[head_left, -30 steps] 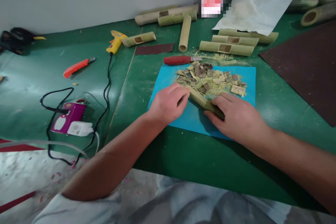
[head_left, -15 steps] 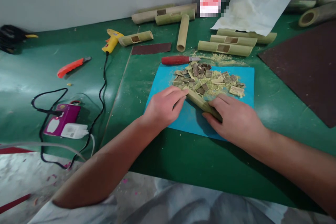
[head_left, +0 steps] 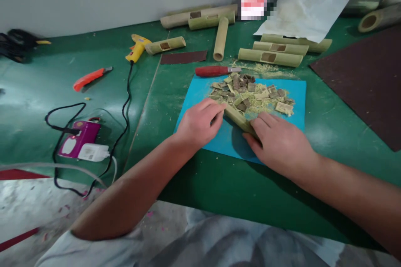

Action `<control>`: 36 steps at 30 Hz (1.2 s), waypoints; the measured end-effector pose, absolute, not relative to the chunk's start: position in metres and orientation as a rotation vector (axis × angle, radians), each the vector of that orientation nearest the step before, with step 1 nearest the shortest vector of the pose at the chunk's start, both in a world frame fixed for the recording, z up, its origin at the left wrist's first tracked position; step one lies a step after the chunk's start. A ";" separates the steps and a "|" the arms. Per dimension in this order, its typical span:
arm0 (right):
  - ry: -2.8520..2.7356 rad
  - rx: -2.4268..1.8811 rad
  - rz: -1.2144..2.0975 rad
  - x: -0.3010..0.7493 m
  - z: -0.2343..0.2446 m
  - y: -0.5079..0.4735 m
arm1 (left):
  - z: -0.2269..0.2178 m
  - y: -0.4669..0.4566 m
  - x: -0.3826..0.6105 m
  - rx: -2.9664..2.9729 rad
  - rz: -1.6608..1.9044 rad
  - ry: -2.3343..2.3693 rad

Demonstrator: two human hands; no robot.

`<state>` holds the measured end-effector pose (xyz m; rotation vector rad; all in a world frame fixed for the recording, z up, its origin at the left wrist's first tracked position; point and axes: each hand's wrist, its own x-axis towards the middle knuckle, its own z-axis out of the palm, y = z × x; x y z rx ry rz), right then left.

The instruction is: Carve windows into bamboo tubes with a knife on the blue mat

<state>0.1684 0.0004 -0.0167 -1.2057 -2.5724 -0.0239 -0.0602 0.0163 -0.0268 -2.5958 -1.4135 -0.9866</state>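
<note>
Between my two hands a pale green bamboo tube [head_left: 237, 117] slants over a blue sheet [head_left: 227, 144]. My left hand [head_left: 200, 121] pinches its far end with fingers and thumb. At the near end, my right hand [head_left: 278, 139] wraps round the tube, fingers on top and thumb below, hiding that end. Just beyond the tube lies a heap of bamboo chips and shavings [head_left: 250, 94] on the sheet. A red-handled chisel [head_left: 213, 71] rests along the sheet's far edge.
Several cut bamboo tubes [head_left: 272, 57] lie at the back, beside white paper [head_left: 300, 14]. Left are a yellow glue gun [head_left: 137, 48] with a black cord, an orange utility knife [head_left: 90, 78] and a purple power strip [head_left: 83, 137]. A dark brown sheet [head_left: 363, 83] lies right.
The view has shifted slightly, so the table's things appear a little further right. Both hands keep their hold on the bamboo tube, which has barely moved.
</note>
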 end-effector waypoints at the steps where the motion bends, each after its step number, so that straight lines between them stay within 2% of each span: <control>1: -2.574 -1.163 -0.077 0.168 -0.017 0.000 | -0.027 0.016 -0.060 -2.597 -0.984 -1.409; 7: -2.535 -1.278 0.029 0.167 -0.018 0.001 | -0.028 0.016 -0.061 -2.576 -0.987 -1.426; 12: -2.586 -1.146 -0.138 0.165 -0.019 -0.001 | -0.029 0.019 -0.060 -2.585 -1.000 -1.411; 23: -2.538 -1.222 -0.050 0.166 -0.020 0.001 | -0.026 0.008 -0.048 -2.708 -1.055 -1.288; 36: -2.561 -1.264 0.032 0.166 -0.017 0.001 | -0.019 0.024 -0.061 -2.555 -1.252 -1.751</control>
